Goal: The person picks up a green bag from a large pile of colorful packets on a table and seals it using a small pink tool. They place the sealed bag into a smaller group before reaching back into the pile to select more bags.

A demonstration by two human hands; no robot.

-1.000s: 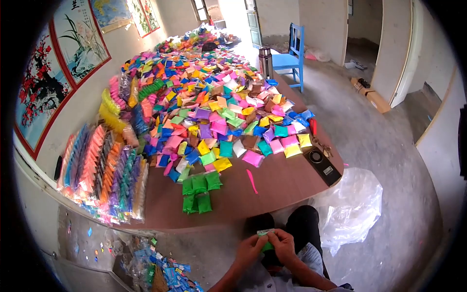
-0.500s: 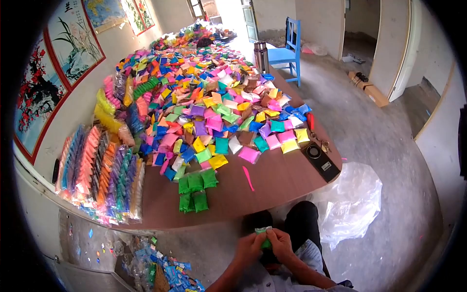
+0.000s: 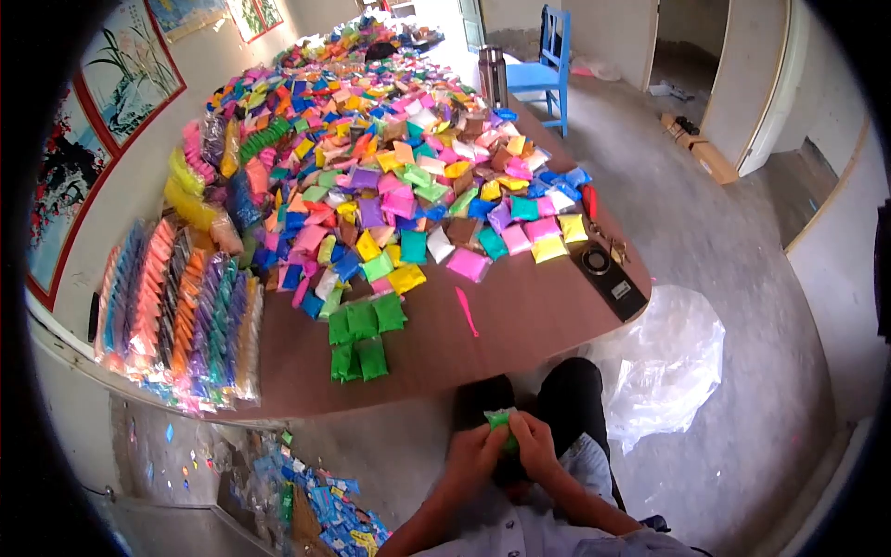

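green packets sit grouped at the table's near edge, seemingly kept apart from the mixed heap. just off that edge, left hand and right hand pinch one small green pouch, fingers narrow, likely for fine control.

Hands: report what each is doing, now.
Left hand: closed, fingers pinching the small green packet.
Right hand: closed, pinching the same packet from the other side.

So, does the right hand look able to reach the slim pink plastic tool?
Probably yes: nothing covers the pink tool on the table ahead, though the right hand is pinching a small green packet.
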